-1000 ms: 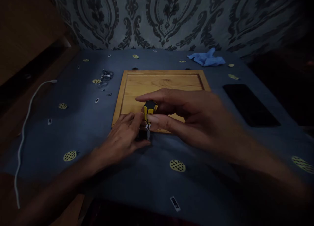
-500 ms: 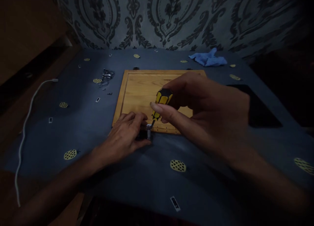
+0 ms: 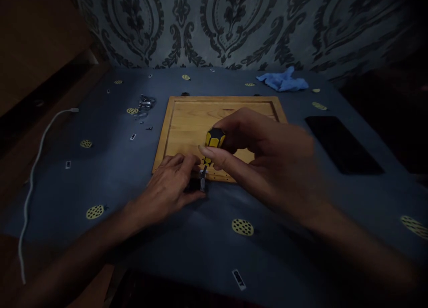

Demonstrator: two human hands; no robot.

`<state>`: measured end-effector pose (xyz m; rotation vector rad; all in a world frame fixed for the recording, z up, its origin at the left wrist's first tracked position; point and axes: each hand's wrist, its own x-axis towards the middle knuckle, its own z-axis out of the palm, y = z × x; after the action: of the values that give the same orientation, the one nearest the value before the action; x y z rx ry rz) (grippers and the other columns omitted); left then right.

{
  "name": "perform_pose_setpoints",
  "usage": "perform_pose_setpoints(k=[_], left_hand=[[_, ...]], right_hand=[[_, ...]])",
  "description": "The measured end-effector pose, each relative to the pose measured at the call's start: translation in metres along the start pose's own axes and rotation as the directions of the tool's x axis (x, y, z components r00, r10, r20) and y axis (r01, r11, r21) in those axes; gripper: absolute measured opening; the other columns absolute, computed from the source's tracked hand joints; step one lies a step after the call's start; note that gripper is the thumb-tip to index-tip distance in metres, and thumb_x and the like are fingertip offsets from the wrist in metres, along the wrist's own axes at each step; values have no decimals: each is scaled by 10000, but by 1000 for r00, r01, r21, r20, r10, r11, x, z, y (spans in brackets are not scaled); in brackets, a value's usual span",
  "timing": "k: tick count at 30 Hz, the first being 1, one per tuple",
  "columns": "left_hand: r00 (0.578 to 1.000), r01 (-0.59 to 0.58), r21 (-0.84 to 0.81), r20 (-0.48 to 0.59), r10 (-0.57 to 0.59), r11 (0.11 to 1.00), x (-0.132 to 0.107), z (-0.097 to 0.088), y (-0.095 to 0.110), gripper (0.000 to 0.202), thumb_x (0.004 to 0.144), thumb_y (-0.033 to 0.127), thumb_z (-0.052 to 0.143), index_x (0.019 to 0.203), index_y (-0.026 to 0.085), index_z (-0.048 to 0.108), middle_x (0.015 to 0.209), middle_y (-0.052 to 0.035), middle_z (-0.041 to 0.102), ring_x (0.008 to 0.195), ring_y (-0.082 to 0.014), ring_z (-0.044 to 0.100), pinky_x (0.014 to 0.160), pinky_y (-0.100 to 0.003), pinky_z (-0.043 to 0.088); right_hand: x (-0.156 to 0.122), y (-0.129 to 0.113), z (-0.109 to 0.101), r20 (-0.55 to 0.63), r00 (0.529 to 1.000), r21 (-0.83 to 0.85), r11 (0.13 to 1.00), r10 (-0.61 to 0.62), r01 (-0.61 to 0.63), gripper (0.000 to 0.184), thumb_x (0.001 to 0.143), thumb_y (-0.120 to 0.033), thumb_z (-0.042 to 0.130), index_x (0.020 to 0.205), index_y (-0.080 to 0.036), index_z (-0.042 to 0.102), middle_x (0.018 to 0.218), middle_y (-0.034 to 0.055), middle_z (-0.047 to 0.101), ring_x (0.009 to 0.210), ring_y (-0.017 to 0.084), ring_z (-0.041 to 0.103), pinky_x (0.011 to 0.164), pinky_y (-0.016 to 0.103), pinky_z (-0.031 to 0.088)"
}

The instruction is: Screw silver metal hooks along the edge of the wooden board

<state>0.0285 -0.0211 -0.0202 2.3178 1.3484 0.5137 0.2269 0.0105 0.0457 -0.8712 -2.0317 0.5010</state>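
Head view: the right hand had its fingers round a yellow-black screwdriver, tip at the metal fitting on the wooden board's near edge. The left hand's fingers held that fitting. Work appeared unfinished; loose hardware lay unused.

Passage between cable and board — metal parts obstruct the board side.

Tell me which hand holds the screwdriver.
The right hand grips the yellow and black screwdriver; the left hand lies over the near edge of the board.
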Motion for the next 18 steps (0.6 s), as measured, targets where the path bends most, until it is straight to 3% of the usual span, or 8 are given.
perform_pose_setpoints(k=[11, 15, 18], left_hand=[[998, -44, 28, -41, 45, 999, -2, 3, -3, 535, 894, 319, 784, 1314, 256, 458, 1116, -63, 674, 1061, -320, 664, 937, -505, 553], [999, -28, 37, -42, 29, 999, -2, 2, -2, 432, 887, 329, 782, 1197, 242, 494, 1086, -62, 663, 1021, -314, 660, 902, -491, 559], [998, -39, 30, -43, 40, 999, -2, 3, -2, 390, 892, 316, 771, 1166, 219, 512, 1021, -54, 655, 969, -297, 653, 863, -464, 558]], right_hand=[[-2, -4, 4, 53, 989, 167, 975, 140, -147, 208, 909, -375, 763, 921, -257, 593, 827, -36, 690, 579, 114, 618, 519, 273, 496], [1, -2, -2, 157, 983, 203, 971, 96, -128, 205, 925, -300, 726, 1125, -258, 706, 913, -11, 742, 650, 126, 651, 563, 271, 520], [1, -3, -4, 181, 981, 225, 969, 63, -103, 154, 929, -259, 710, 1079, -266, 742, 811, -28, 718, 648, 128, 652, 568, 268, 524]])
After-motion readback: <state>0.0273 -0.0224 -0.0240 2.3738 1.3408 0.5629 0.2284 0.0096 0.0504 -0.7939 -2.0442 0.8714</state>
